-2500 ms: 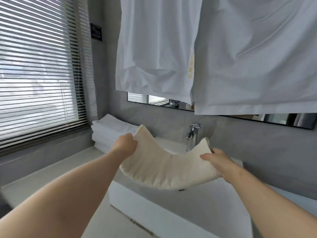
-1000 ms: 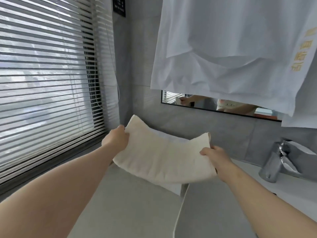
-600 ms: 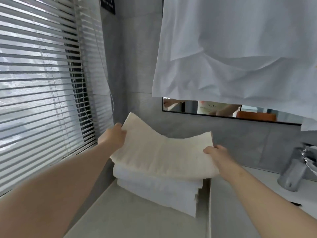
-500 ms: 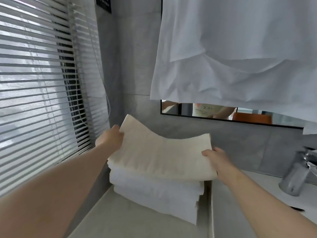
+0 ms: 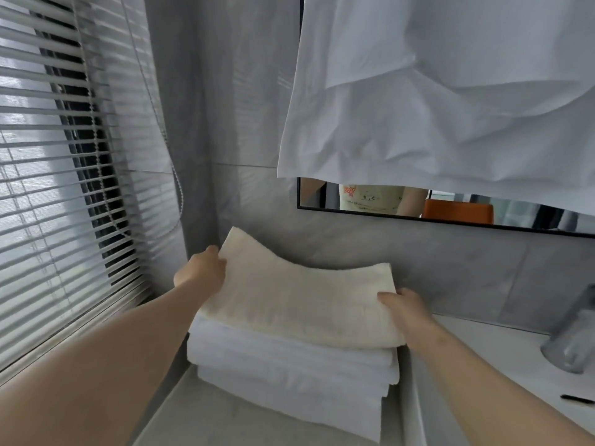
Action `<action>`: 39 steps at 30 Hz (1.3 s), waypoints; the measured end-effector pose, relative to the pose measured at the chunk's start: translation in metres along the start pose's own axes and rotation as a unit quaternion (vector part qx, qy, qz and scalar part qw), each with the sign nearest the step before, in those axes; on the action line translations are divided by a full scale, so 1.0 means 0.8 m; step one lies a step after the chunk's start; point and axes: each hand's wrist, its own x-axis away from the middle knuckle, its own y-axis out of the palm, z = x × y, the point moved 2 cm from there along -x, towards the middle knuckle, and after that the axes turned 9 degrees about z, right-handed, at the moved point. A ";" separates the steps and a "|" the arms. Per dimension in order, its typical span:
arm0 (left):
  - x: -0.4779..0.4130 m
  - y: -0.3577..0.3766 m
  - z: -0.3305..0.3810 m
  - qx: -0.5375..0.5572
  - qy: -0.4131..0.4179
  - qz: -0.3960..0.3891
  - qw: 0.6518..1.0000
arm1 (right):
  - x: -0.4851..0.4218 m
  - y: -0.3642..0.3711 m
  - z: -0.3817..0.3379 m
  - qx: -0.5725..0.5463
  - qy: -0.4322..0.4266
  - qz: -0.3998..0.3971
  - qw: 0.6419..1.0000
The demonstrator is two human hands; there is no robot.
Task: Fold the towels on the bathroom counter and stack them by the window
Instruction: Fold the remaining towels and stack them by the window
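Note:
A folded cream towel (image 5: pixel 296 300) lies on top of a stack of folded white towels (image 5: pixel 289 378) in the counter's corner beside the window (image 5: pixel 58 175). My left hand (image 5: pixel 201 272) grips the cream towel's far left edge, which is still lifted and curled upward. My right hand (image 5: pixel 402 305) holds its right edge, thumb on top, low against the stack. The towel's near and right parts rest flat on the white towels.
Slatted blinds with a bead cord (image 5: pixel 178 188) cover the window on the left. White cloth (image 5: pixel 444 91) hangs low over a mirror (image 5: pixel 450 210) above the stack. A chrome tap (image 5: pixel 576 336) and the white basin rim (image 5: pixel 483 352) are at right. Grey counter (image 5: pixel 225 420) lies in front.
Both hands carried the cream towel from over the basin leftward to the window corner and lowered it onto the white stack; it now rests there, its left edge still raised.

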 end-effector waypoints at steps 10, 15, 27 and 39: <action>0.006 0.017 -0.004 -0.025 -0.013 0.012 1.000 | -0.007 -0.005 0.024 0.140 -0.049 0.057 0.987; 0.019 0.006 -0.001 -0.054 0.002 0.034 0.998 | 0.002 -0.008 0.020 0.215 -0.086 0.060 0.971; 0.093 -0.054 0.032 -0.043 0.096 0.042 0.994 | 0.077 -0.037 -0.044 0.345 -0.216 0.063 0.911; 0.225 -0.093 0.180 0.026 0.265 0.046 0.963 | 0.140 -0.148 -0.069 0.405 -0.276 0.096 0.866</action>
